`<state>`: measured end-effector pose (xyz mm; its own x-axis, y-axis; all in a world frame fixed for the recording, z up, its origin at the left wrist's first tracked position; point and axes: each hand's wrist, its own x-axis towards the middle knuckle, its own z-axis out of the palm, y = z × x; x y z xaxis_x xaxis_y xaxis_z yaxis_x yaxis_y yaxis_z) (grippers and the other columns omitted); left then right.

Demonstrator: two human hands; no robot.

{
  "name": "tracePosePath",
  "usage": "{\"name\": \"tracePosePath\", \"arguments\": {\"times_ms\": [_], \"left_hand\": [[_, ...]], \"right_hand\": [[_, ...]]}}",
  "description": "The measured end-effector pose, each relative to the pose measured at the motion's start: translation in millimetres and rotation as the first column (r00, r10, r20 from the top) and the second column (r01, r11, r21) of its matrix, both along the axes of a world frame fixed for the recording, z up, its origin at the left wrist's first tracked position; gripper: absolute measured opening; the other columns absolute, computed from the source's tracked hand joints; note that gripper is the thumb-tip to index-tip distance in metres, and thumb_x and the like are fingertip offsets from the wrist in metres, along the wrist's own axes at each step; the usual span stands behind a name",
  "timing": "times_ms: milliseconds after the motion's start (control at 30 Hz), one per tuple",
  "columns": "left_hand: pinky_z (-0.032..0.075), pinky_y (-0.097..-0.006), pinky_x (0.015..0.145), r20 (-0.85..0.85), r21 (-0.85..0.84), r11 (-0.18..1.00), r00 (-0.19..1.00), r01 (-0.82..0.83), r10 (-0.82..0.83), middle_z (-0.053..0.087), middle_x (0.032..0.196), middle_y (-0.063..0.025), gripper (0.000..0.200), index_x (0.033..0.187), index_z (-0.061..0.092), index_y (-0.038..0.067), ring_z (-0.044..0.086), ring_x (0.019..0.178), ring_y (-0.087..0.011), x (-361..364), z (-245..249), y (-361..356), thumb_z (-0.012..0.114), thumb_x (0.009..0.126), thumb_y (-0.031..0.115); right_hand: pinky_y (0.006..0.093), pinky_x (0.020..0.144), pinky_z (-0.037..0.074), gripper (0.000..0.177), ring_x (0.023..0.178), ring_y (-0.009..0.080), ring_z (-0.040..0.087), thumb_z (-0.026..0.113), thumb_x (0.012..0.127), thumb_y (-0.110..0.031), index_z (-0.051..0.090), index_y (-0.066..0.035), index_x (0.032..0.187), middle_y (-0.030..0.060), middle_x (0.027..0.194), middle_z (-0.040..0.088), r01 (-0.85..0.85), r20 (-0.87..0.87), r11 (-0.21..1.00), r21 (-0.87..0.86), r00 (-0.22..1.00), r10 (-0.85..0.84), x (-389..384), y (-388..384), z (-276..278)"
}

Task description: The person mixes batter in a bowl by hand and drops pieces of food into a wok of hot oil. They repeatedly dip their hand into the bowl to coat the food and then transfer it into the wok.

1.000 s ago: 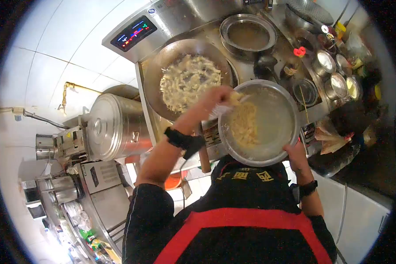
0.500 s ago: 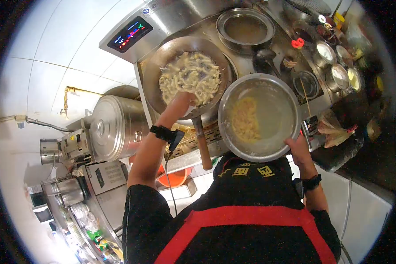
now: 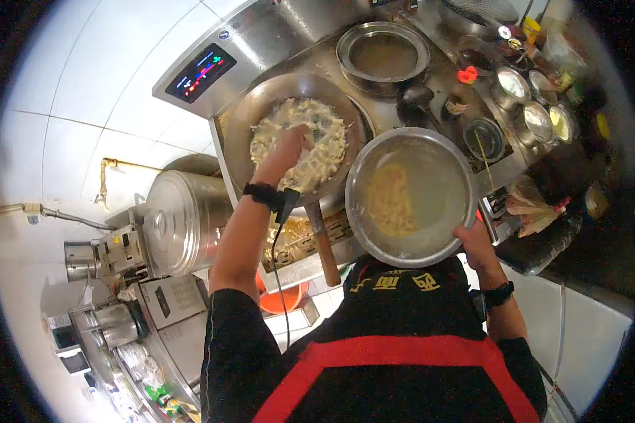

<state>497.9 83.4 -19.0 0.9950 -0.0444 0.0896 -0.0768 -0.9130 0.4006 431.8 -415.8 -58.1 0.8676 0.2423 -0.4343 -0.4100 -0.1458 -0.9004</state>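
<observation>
Over the wok (image 3: 243, 166), my left hand (image 3: 289, 148) hangs with its fingers drawn together; something pale shows at the fingertips, too small to name. Below it, pale battered strips (image 3: 317, 116) are spread in bubbling oil. The wok's wooden handle (image 3: 323, 247) points toward my body. My right hand (image 3: 477, 243) grips the rim of a wide metal bowl (image 3: 444, 243) from the right, thumb over the edge. The bowl is held tilted near my chest. A heap of wet, yellowish battered pieces (image 3: 391, 204) lies in its left part, with thin pale batter coating the rest.
A metal basin of dark liquid (image 3: 384, 56) stands behind on the stove, near a black ladle (image 3: 418, 102). Seasoning pots (image 3: 513, 84) crowd the right side. At left are a large lidded steel pot (image 3: 180, 222) and a lit control panel (image 3: 201, 72). A cable (image 3: 279, 275) dangles from my left wrist.
My left hand has moved farther in over the wok, toward the middle of the frying strips. The bowl stays in my right hand, and the view has shifted slightly.
</observation>
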Motion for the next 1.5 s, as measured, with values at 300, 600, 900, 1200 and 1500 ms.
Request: {"name": "tracePosePath", "arguments": {"times_ms": [300, 600, 900, 1200, 1500], "left_hand": [[0.049, -0.0484, 0.078, -0.004, 0.052, 0.998, 0.999, 0.038, -0.038, 0.064, 0.096, -0.0244, 0.023, 0.101, 0.061, 0.004, 0.060, 0.091, -0.0435, 50.1, -29.1, 6.4, 0.052, 0.080, 0.003], [0.048, -0.0490, 0.078, -0.071, 0.085, 0.996, 0.997, 0.000, 0.006, 0.064, 0.095, -0.0230, 0.024, 0.102, 0.060, 0.005, 0.060, 0.091, -0.0408, 31.4, -9.8, 14.5, 0.052, 0.079, 0.002], [0.048, -0.0451, 0.081, 0.011, 0.200, 0.979, 0.999, -0.050, 0.048, 0.065, 0.092, -0.0199, 0.019, 0.092, 0.069, 0.007, 0.060, 0.089, -0.0371, -6.7, -17.5, 48.9, 0.056, 0.077, 0.005], [0.050, -0.0437, 0.074, 0.051, 0.410, 0.909, 0.997, -0.073, 0.057, 0.064, 0.085, -0.0151, 0.019, 0.095, 0.065, 0.006, 0.061, 0.085, -0.0334, -39.5, -17.0, 53.2, 0.056, 0.078, 0.009], [0.050, -0.0437, 0.072, -0.176, 0.048, 0.878, 0.869, 0.476, -0.462, 0.062, 0.089, -0.0159, 0.025, 0.102, 0.060, 0.001, 0.061, 0.082, -0.0360, -65.6, -29.8, -194.1, 0.060, 0.079, 0.013]], "right_hand": [[0.0313, 0.064, 0.055, 0.047, 0.083, 0.0195, 0.065, 0.056, 0.075, -0.006, 0.051, 0.002, 0.121, 0.0109, 0.102, 0.063, -0.003, -0.125, 0.997, -0.077, 0.992, -0.007, -7.4, 2.8, 14.8], [0.0305, 0.062, 0.056, 0.050, 0.083, 0.0188, 0.065, 0.055, 0.073, -0.005, 0.049, 0.002, 0.123, 0.0113, 0.105, 0.063, -0.094, 0.104, 0.982, -0.167, 0.988, 0.112, -9.7, -9.4, -27.9], [0.0307, 0.065, 0.057, 0.048, 0.081, 0.0190, 0.066, 0.056, 0.074, -0.006, 0.051, 0.002, 0.121, 0.0110, 0.101, 0.064, -0.058, -0.036, 0.994, -0.092, 0.998, 0.055, -8.1, -0.8, 2.0], [0.0287, 0.049, 0.054, 0.044, 0.072, 0.0179, 0.065, 0.058, 0.074, -0.008, 0.054, 0.001, 0.117, 0.0109, 0.098, 0.064, -0.087, -0.025, 0.987, -0.135, 0.996, 0.085, -6.7, -9.1, -7.0], [0.0314, 0.055, 0.056, 0.043, 0.076, 0.0187, 0.064, 0.058, 0.074, -0.007, 0.052, 0.002, 0.116, 0.0087, 0.095, 0.062, -0.039, -0.011, 0.996, -0.084, 0.999, 0.038, -5.5, -1.5, -2.4]]}}
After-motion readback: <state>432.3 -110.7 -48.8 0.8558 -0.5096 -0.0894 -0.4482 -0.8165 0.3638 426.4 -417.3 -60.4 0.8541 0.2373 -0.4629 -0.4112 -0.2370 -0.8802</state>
